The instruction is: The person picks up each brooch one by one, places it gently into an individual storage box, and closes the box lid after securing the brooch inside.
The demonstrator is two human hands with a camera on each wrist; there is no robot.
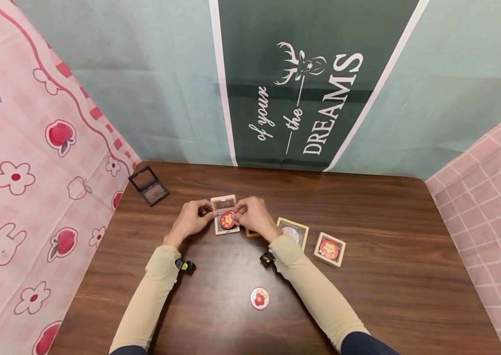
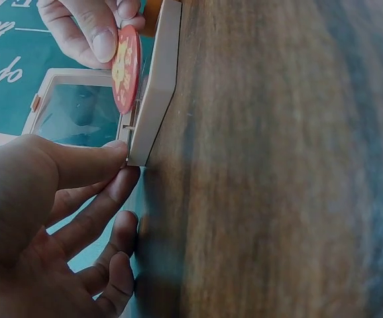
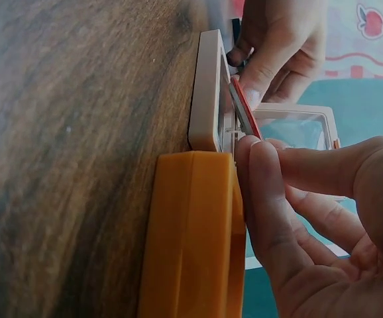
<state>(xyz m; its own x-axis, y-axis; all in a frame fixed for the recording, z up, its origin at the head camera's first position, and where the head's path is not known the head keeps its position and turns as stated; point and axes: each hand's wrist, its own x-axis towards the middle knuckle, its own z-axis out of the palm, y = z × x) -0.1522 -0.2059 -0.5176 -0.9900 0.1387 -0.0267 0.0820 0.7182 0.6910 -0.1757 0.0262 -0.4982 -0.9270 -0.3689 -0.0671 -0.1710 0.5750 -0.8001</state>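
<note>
Behind the brown tabletop (image 1: 387, 296) hung a green cloth (image 1: 250, 54). The round red badge (image 1: 227, 220), yellow-flowered, was tilted over the open pale case (image 1: 227, 232); the right fingers (image 3: 268, 179) pinched the badge, the left fingers (image 2: 89, 160) the case.

Black case (image 1: 149, 186) open at far left of wooden table (image 1: 392, 301). Right: yellow-framed case (image 1: 293, 222), then cream case (image 1: 342, 254) containing red disc (image 1: 329, 249). Near middle: red-flowered white disc (image 1: 259, 298). Far: "DREAMS" backdrop (image 1: 250, 54).
</note>
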